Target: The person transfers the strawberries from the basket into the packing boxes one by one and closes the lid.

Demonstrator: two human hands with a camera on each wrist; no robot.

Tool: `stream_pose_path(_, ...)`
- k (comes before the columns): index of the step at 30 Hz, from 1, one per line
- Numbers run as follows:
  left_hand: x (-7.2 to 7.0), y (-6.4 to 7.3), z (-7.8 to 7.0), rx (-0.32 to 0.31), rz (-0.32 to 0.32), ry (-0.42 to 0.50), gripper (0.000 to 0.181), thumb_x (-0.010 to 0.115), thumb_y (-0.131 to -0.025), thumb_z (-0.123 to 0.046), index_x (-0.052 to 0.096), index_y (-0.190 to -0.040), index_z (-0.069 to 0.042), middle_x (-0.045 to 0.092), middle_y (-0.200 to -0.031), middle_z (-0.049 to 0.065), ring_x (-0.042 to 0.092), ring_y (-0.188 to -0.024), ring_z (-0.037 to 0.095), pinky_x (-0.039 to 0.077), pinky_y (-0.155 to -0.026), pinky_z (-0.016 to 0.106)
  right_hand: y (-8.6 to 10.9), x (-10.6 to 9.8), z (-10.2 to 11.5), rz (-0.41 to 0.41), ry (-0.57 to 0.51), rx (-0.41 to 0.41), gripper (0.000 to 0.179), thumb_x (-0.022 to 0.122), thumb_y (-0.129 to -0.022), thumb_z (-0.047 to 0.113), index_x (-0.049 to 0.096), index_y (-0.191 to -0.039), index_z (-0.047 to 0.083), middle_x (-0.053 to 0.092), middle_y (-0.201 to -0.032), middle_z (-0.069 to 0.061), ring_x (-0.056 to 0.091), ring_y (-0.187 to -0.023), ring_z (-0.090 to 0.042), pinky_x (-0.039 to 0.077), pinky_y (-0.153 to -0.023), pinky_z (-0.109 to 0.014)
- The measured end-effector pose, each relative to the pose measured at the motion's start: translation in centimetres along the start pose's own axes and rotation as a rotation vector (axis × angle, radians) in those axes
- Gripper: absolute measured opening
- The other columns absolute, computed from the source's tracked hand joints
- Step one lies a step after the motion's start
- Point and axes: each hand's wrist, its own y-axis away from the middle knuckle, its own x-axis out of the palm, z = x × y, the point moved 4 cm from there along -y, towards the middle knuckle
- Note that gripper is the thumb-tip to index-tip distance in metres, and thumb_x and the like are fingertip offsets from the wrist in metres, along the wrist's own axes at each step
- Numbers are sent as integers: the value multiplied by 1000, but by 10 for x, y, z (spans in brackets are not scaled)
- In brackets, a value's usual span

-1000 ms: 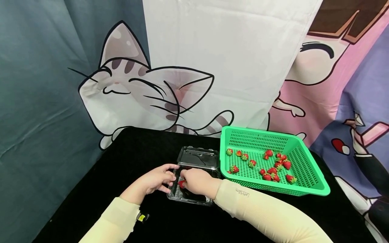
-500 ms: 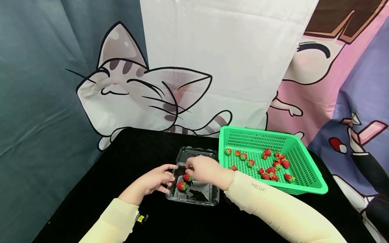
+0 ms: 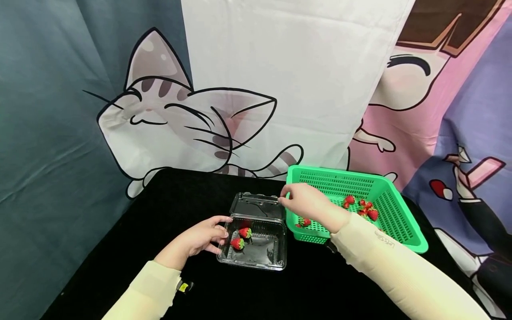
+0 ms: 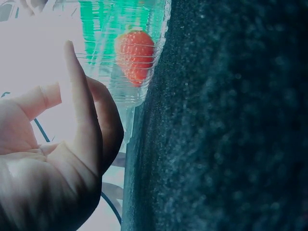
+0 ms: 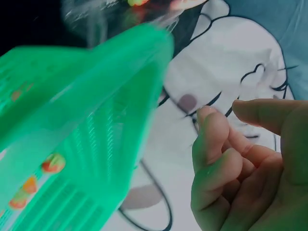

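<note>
My left hand [image 3: 202, 238] rests its fingers against the left edge of a clear plastic punnet [image 3: 256, 265]. Two strawberries lie inside it, an upper one [image 3: 245, 232] and a lower one [image 3: 237, 243]. Through the punnet's side, the left wrist view shows one strawberry [image 4: 135, 57] close to the fingers. The right hand [image 3: 308, 202] hovers over the left end of a green basket [image 3: 336, 172], its fingers loosely bent. Between that thumb and index finger the right wrist view [image 5: 240, 159] shows nothing. Several strawberries [image 3: 372, 214] lie in the basket, some hidden behind the right arm.
The punnet's lid [image 3: 256, 205] lies folded back behind it, close to the basket's left side. Everything stands on a black cloth [image 3: 192, 191]. A printed curtain [image 3: 304, 66] with cartoon figures hangs behind.
The right hand has let go of a strawberry in the punnet, leaving two in view there, and has moved up and right to the basket. The left hand stays at the punnet's edge.
</note>
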Motion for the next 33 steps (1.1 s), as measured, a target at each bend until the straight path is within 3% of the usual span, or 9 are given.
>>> stream_pose_path(8,-2,3,-1,0,-5,-7,57,58,-94,-5,38,-147,-5,52,-91,7,55,-73,13,59,-59,33,1,11,-39,96,89,52,19,63,-96,30,70,-105,14,69,-108,-1,60,-80,-13,52,-74,-39)
stream_pose_path(15,0,4,-1,3,4,-5,57,57,-94,-5,36,-147,-4,52,-97,8,55,-75,12,59,-59,32,3,33,-63,174,164,70,14,68,-90,26,67,-95,12,66,-91,0,55,-72,-16,47,-64,-38)
stream_pose_path(22,1,2,1,2,10,4,59,59,-93,-5,36,-147,-4,52,-96,8,55,-75,12,59,-59,32,1,47,-71,204,219,52,12,69,-88,20,61,-82,13,59,-76,-2,48,-67,-19,37,-59,-37)
stream_pose_path(27,1,2,-2,7,5,5,58,59,-93,-5,37,-147,-4,52,-96,9,55,-75,13,59,-59,33,-3,53,-75,270,250,69,4,64,-92,11,64,-95,13,60,-83,-3,48,-71,-21,33,-64,-39)
stream_pose_path(33,1,3,-3,13,16,4,60,59,-92,-5,35,-147,-3,52,-96,8,55,-75,13,59,-59,32,-7,59,-77,346,279,46,31,50,-93,-3,65,-117,8,66,-107,-12,59,-93,-26,41,-74,-40)
